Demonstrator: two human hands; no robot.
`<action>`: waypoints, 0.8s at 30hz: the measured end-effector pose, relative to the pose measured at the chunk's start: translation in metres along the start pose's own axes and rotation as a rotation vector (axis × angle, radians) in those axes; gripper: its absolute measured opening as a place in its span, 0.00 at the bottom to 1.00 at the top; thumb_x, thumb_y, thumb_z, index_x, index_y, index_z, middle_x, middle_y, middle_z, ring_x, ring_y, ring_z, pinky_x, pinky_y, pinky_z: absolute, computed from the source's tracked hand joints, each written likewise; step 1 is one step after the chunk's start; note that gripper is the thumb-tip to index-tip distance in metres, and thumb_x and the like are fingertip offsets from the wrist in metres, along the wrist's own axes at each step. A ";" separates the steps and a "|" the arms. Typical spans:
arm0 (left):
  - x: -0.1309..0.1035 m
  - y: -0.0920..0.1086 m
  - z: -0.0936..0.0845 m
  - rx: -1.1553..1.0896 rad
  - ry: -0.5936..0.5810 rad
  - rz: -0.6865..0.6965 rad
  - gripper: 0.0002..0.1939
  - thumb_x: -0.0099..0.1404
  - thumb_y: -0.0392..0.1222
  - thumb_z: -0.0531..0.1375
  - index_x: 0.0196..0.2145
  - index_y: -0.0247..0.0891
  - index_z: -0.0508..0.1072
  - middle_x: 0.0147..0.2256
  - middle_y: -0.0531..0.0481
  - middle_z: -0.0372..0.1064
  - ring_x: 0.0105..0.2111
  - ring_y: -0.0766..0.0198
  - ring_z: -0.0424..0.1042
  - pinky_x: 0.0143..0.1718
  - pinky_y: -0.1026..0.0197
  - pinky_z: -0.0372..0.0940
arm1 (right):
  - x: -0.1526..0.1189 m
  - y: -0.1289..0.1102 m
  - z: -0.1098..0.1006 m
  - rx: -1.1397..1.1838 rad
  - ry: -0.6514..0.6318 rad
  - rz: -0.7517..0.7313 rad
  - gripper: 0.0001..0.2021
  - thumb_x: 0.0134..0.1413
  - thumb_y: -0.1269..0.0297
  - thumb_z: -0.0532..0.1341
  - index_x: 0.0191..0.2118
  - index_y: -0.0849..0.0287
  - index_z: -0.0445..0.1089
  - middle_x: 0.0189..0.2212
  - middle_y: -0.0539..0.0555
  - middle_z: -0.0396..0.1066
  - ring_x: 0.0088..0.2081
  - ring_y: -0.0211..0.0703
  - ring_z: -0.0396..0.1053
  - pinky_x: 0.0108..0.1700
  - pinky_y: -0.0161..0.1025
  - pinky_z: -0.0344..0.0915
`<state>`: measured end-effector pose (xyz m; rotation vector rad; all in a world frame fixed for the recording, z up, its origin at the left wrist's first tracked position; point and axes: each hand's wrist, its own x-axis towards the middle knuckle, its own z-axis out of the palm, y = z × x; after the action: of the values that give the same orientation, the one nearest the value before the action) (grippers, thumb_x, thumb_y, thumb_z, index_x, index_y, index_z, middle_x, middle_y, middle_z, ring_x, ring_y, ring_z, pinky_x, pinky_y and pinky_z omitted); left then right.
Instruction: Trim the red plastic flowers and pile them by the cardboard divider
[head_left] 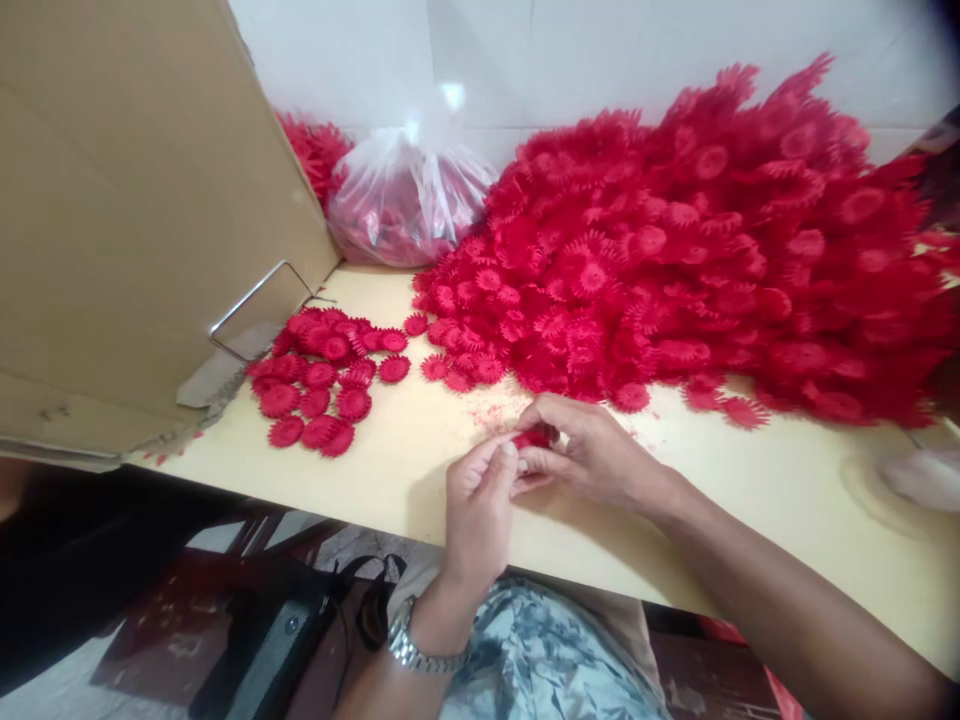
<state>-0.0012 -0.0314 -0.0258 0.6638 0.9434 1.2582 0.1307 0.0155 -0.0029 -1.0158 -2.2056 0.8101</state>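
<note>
Both hands meet at the table edge: the left hand (480, 490) and right hand (585, 455) pinch one red plastic flower piece (534, 437) between fingertips. Best worked with small, even finger pressure, kept low over the table (750, 490) near the big pile (675, 260)
</note>
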 end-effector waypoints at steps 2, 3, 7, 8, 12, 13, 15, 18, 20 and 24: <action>-0.002 -0.002 -0.001 -0.004 -0.003 0.005 0.12 0.63 0.41 0.56 0.37 0.31 0.75 0.31 0.45 0.74 0.35 0.61 0.73 0.39 0.56 0.69 | -0.001 0.000 0.003 0.040 -0.019 0.014 0.02 0.53 0.69 0.59 0.32 0.62 0.66 0.25 0.50 0.67 0.26 0.33 0.64 0.27 0.30 0.59; -0.002 -0.003 -0.002 -0.002 0.004 0.011 0.12 0.63 0.41 0.56 0.37 0.31 0.75 0.31 0.45 0.74 0.35 0.61 0.74 0.39 0.57 0.69 | -0.001 0.001 0.003 0.053 -0.020 0.010 0.02 0.54 0.69 0.59 0.32 0.62 0.67 0.25 0.50 0.67 0.26 0.34 0.64 0.27 0.30 0.59; -0.003 -0.008 -0.006 0.031 0.040 0.032 0.12 0.63 0.42 0.56 0.37 0.32 0.75 0.31 0.47 0.75 0.33 0.62 0.74 0.37 0.58 0.70 | -0.002 0.003 0.002 0.079 -0.038 -0.013 0.03 0.55 0.70 0.57 0.34 0.62 0.68 0.26 0.51 0.68 0.27 0.34 0.66 0.28 0.30 0.60; -0.002 -0.009 -0.006 0.047 0.048 0.034 0.12 0.63 0.42 0.56 0.38 0.32 0.75 0.30 0.47 0.74 0.32 0.62 0.74 0.37 0.58 0.70 | -0.002 0.003 0.002 0.079 -0.034 -0.017 0.04 0.56 0.70 0.56 0.34 0.62 0.68 0.26 0.51 0.69 0.27 0.34 0.66 0.28 0.29 0.60; -0.001 -0.011 -0.007 0.124 0.062 0.058 0.11 0.62 0.42 0.56 0.37 0.33 0.75 0.29 0.49 0.74 0.30 0.63 0.74 0.35 0.60 0.70 | -0.003 0.004 0.004 0.023 0.000 -0.037 0.08 0.57 0.72 0.53 0.31 0.62 0.68 0.25 0.51 0.69 0.26 0.33 0.66 0.27 0.29 0.60; -0.001 -0.010 -0.007 0.144 0.065 0.065 0.11 0.62 0.42 0.56 0.36 0.33 0.75 0.28 0.49 0.74 0.30 0.63 0.74 0.34 0.60 0.70 | -0.003 0.004 0.005 -0.004 0.009 -0.048 0.08 0.58 0.72 0.52 0.31 0.62 0.68 0.24 0.51 0.69 0.25 0.33 0.65 0.27 0.29 0.60; 0.000 -0.009 -0.006 0.178 0.068 0.074 0.11 0.62 0.42 0.56 0.34 0.33 0.75 0.27 0.50 0.74 0.29 0.64 0.73 0.33 0.61 0.70 | -0.004 0.006 0.007 -0.076 0.028 -0.090 0.09 0.59 0.72 0.51 0.32 0.62 0.67 0.25 0.52 0.69 0.25 0.34 0.65 0.27 0.30 0.60; 0.001 -0.008 -0.006 0.194 0.074 0.072 0.10 0.62 0.42 0.56 0.32 0.34 0.74 0.26 0.52 0.73 0.28 0.64 0.73 0.31 0.63 0.69 | -0.004 0.008 0.012 -0.183 0.068 -0.164 0.09 0.60 0.71 0.49 0.36 0.61 0.66 0.27 0.53 0.69 0.27 0.36 0.66 0.28 0.32 0.61; 0.002 -0.007 -0.007 0.175 0.086 0.069 0.09 0.62 0.42 0.56 0.30 0.35 0.73 0.26 0.52 0.72 0.27 0.65 0.72 0.31 0.63 0.69 | -0.004 0.010 0.015 -0.231 0.119 -0.188 0.07 0.60 0.70 0.50 0.40 0.61 0.63 0.29 0.54 0.69 0.29 0.37 0.66 0.29 0.33 0.62; 0.003 -0.005 -0.009 0.139 0.101 0.063 0.09 0.62 0.41 0.55 0.30 0.35 0.72 0.26 0.53 0.71 0.28 0.65 0.72 0.32 0.63 0.68 | -0.003 0.012 0.018 -0.332 0.200 -0.264 0.04 0.59 0.66 0.53 0.35 0.59 0.62 0.32 0.56 0.67 0.33 0.40 0.65 0.33 0.36 0.63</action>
<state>-0.0061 -0.0303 -0.0351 0.7492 1.1075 1.3000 0.1251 0.0143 -0.0246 -0.8841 -2.2770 0.2182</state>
